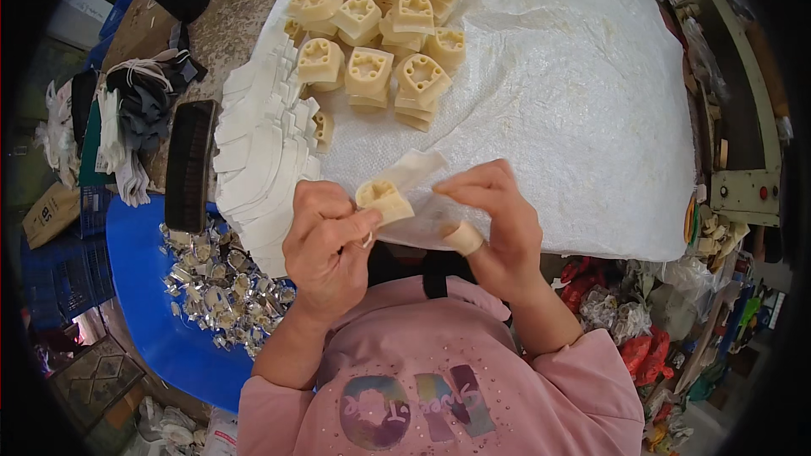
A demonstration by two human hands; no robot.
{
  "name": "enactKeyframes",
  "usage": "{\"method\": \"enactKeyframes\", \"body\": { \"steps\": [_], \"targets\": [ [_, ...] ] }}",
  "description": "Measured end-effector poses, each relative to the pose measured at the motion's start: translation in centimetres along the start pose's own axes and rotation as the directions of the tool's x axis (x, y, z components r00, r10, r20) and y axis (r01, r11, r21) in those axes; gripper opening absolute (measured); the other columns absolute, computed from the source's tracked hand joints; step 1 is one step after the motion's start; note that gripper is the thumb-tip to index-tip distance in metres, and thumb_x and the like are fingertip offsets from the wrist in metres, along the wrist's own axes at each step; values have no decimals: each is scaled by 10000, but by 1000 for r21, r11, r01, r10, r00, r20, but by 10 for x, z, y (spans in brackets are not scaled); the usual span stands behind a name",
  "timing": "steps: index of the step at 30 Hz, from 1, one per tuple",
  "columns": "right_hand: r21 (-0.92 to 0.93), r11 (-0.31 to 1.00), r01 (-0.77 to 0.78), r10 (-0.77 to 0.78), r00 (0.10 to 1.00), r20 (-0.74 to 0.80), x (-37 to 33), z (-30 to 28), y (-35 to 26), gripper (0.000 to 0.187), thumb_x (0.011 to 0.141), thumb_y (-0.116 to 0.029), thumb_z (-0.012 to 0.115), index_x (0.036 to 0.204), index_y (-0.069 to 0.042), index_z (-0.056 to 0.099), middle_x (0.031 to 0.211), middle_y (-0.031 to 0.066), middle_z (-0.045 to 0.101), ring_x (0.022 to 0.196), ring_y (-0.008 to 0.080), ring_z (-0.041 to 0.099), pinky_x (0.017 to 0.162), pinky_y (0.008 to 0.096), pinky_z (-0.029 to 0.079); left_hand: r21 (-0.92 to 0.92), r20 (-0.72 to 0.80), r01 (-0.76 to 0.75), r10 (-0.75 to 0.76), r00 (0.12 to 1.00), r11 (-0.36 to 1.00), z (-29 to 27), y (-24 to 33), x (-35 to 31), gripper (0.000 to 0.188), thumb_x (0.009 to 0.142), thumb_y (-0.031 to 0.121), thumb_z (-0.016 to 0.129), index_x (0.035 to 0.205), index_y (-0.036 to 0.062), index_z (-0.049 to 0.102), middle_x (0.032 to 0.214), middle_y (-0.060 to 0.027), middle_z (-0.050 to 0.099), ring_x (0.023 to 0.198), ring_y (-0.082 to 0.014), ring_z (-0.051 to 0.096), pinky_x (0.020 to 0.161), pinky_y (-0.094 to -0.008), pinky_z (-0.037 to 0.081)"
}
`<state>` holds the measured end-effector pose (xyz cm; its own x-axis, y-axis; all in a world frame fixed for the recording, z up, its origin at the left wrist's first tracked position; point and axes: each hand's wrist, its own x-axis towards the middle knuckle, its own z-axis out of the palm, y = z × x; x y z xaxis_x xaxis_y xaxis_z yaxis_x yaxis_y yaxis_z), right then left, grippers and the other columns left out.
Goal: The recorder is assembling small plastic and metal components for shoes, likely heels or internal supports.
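My left hand point(325, 245) grips a small cream moulded block point(384, 200) just above the near edge of the white sheet. A white fabric strip point(411, 167) lies over that block, and my right hand point(494, 215) pinches the strip's end; its thumb wears a beige tape wrap point(463, 237). Both hands sit close together in front of my pink top. Several more cream blocks point(382, 25), some stacked, lie further back on the sheet.
A white woven sheet point(574, 101) covers the table. A fanned row of white fabric pieces point(258, 152) runs along its left side beside a black brush point(188, 165). Below left, a blue tub point(144, 287) holds silvery scraps point(215, 283). A machine point(743, 118) stands right.
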<state>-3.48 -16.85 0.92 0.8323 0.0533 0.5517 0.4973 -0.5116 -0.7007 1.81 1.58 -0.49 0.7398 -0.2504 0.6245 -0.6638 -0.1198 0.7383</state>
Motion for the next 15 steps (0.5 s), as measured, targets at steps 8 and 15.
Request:
{"method": "enactKeyframes", "body": {
  "steps": [8,15],
  "targets": [
    [826,335,-453,689,716,113,-27,22,-15,265,937,-154,530,1126,24,482,1024,94,588,953,168,595,874,325,485,-240,33,4,4,999,971,17,19,-2,220,711,-106,635,878,31,592,860,-118,534,745,-249,543,636,-322,456],
    [828,315,-463,677,721,145,-38,10,-14,232,953,-129,454,1085,39,543,1023,111,596,929,180,611,837,309,501,11,203,-120,115,973,993,18,18,-5,223,647,-103,629,851,-23,587,892,-162,576,774,-293,593,613,-351,466]
  ]
}}
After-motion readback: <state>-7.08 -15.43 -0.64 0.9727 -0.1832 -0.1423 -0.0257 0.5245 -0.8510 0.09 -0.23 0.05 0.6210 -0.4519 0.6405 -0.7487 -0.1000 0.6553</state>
